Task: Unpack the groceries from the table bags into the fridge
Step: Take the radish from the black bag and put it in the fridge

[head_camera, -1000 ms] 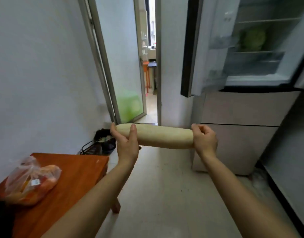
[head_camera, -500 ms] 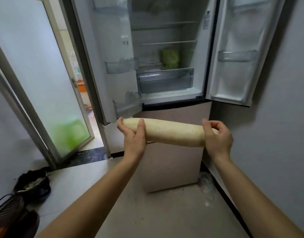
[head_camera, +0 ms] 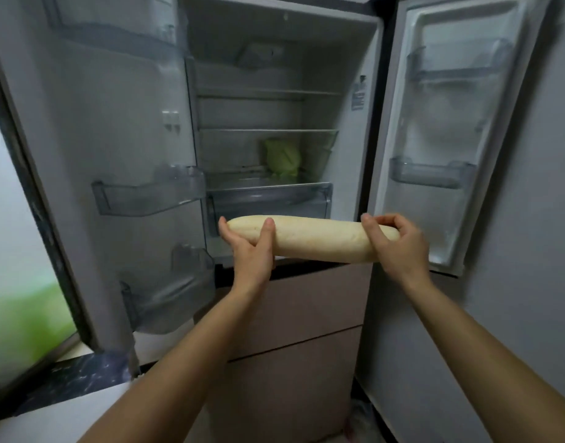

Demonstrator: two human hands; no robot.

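Your left hand (head_camera: 252,247) and right hand (head_camera: 399,247) grip the ends of the long pale cream radish (head_camera: 319,238); crosswise before the open grey fridge (head_camera: 361,161), it could catch on entry

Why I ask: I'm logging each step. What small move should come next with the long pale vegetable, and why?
Probably raise the radish and ease it forward onto the shelf beside the cabbage. The left hand and right hand grip its ends in front of the closed drawer; the fridge stands open.
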